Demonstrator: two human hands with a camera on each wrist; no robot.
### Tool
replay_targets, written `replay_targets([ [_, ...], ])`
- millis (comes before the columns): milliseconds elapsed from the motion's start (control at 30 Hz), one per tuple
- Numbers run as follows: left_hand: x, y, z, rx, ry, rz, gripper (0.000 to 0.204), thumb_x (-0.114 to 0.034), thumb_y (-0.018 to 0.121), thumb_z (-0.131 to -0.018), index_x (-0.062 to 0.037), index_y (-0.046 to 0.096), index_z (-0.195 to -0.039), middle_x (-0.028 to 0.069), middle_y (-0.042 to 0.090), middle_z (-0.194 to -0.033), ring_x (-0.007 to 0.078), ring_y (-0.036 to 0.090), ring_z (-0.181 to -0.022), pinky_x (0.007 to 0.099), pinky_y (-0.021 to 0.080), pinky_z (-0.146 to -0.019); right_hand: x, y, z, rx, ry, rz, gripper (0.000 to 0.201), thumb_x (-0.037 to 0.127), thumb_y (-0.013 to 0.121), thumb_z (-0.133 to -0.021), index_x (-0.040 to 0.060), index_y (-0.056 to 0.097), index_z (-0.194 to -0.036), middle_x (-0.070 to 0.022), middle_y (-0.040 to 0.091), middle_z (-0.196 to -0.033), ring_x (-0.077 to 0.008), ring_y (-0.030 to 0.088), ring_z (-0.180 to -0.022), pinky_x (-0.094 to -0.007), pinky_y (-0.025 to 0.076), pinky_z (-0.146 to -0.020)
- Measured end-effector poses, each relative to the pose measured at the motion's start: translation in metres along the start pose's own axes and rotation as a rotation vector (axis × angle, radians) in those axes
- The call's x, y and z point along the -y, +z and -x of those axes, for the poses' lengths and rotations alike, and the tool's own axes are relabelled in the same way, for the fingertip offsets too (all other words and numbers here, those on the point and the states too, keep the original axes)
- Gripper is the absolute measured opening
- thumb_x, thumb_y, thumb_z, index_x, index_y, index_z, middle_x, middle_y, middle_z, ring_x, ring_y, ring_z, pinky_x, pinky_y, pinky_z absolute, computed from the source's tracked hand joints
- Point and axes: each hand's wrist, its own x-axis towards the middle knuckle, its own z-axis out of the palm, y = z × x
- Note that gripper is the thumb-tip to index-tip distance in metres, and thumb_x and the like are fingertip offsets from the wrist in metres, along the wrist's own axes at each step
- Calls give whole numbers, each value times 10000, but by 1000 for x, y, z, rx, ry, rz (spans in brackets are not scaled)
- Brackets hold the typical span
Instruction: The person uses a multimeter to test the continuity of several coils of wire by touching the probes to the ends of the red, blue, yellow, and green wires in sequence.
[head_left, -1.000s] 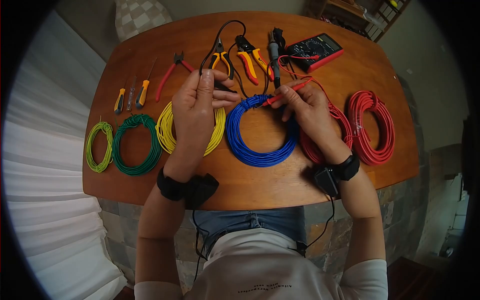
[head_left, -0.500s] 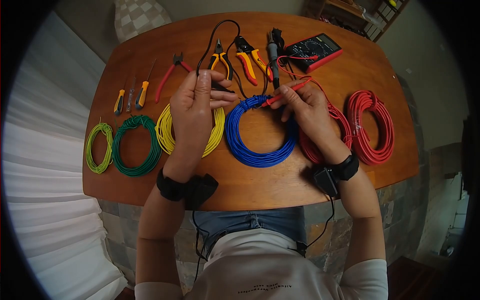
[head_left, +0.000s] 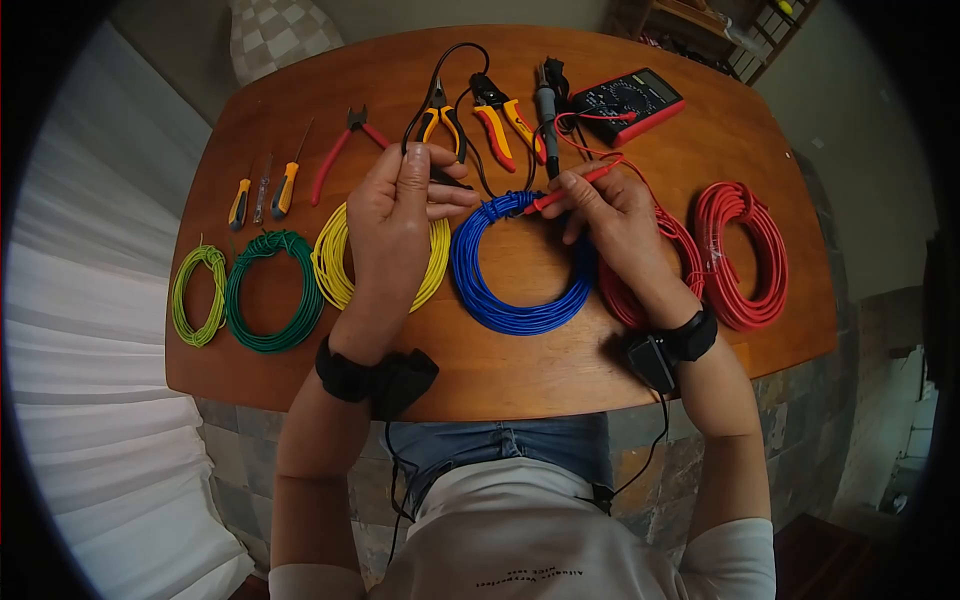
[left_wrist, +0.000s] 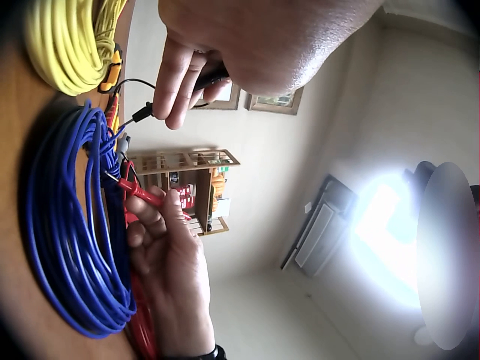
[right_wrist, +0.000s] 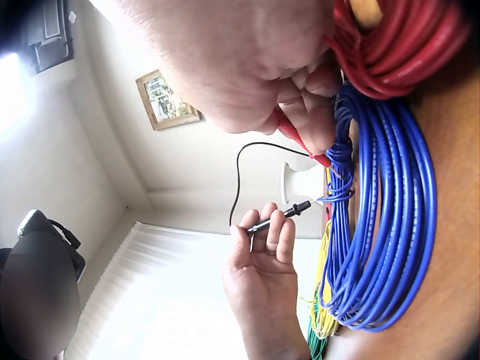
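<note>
We see no box or tray on the rounded brown wooden table [head_left: 520, 375]; everything lies bare on its top. Our left hand [head_left: 400, 205] curls its fingers round the slim black meter probe [right_wrist: 279, 217], holding it above the yellow wire coil [head_left: 335, 265] with its metal tip aimed at the blue wire coil [head_left: 520, 295]. Our right hand [head_left: 610, 215] pinches the thin red meter probe [head_left: 570, 185] between thumb and fingertips, its tip against the bound top of the blue coil; whether the black tip actually touches the wire we cannot tell, since the wrist views are tight.

We count six coils in a row: one light green wire coil [head_left: 198, 295], one dark green wire coil [head_left: 272, 290], the yellow, the blue, and two red wire coils [head_left: 745, 255], the nearer one partly under our right hand. Behind them lie two orange-handled screwdrivers [head_left: 262, 190], red-handled cutters [head_left: 340, 145], two orange-handled pliers [head_left: 480, 115] and one red-cased black multimeter [head_left: 630, 100]
</note>
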Motion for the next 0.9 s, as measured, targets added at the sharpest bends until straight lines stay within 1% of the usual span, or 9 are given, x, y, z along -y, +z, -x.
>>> replay_targets([
  [333, 2, 1, 1, -7, 4, 7, 304, -244, 412, -997, 22, 554, -958, 106, 616, -871, 172, 670, -725, 245, 546, -630, -4, -1, -1, 13, -4, -23, 256, 215, 544, -941, -40, 565, -957, -87, 659, -757, -95, 546, -518, -215, 434, -479],
  [433, 4, 1, 0, 4, 6, 14, 305, -243, 409, -998, 22, 554, -960, 108, 616, -870, 171, 668, -720, 244, 545, -627, -2, -2, 0, 28, -4, 8, 256, 215, 512, -956, -35, 569, -967, -117, 662, -792, -114, 568, -555, -212, 453, -500],
  [533, 2, -1, 0, 23, 0, 23, 306, -241, 407, -998, 26, 552, -962, 122, 620, -876, 177, 667, -719, 248, 547, -626, 0, -2, 1, -25, -22, 9, 234, 199, 515, -955, -27, 572, -976, -116, 665, -805, -107, 566, -559, -212, 454, -509],
  [600, -7, -6, -2, 24, -5, 37, 308, -241, 405, -998, 29, 549, -965, 134, 623, -880, 184, 668, -718, 252, 548, -624, 9, -6, 2, -213, -152, -107, 218, 192, 512, -956, -12, 578, -991, -114, 669, -821, -90, 558, -556, -207, 443, -507],
  [633, -14, -12, -5, -19, 30, 39, 318, -245, 399, -999, 36, 543, -968, 152, 626, -884, 197, 671, -722, 257, 552, -624, 14, -10, 0, -276, -219, -116, 228, 209, 492, -967, 5, 584, -1005, -109, 673, -838, -74, 551, -559, -186, 410, -478],
  [700, -27, -29, -13, -110, 88, 71, 329, -253, 393, -1000, 41, 539, -972, 155, 627, -881, 207, 674, -728, 259, 557, -628, 24, -14, 4, -362, -245, -93, 257, 239, 471, -976, 14, 588, -1020, -103, 675, -847, -68, 552, -567, -169, 374, -451],
  [733, -32, -39, -16, -133, 100, 61, 334, -259, 393, -1000, 38, 545, -974, 152, 627, -886, 210, 675, -738, 264, 561, -641, 24, -15, 5, -363, -244, -101, 273, 253, 463, -978, 18, 589, -1036, -98, 677, -852, -67, 554, -567, -162, 352, -428],
  [833, -41, -64, -17, -163, 137, -75, 332, -258, 396, -999, 32, 556, -979, 147, 628, -890, 203, 674, -738, 267, 563, -645, 32, 1, 12, -269, -208, -107, 277, 258, 468, -976, 21, 588, -1055, -95, 679, -863, -64, 554, -559, -162, 344, -420],
  [900, -38, -80, -18, -159, 126, -99, 328, -253, 398, -998, 30, 562, -982, 144, 630, -893, 195, 673, -732, 264, 562, -641, 44, 17, 14, -127, -135, -34, 274, 253, 471, -974, 22, 590, -1061, -85, 683, -857, -59, 564, -570, -161, 343, -422],
])
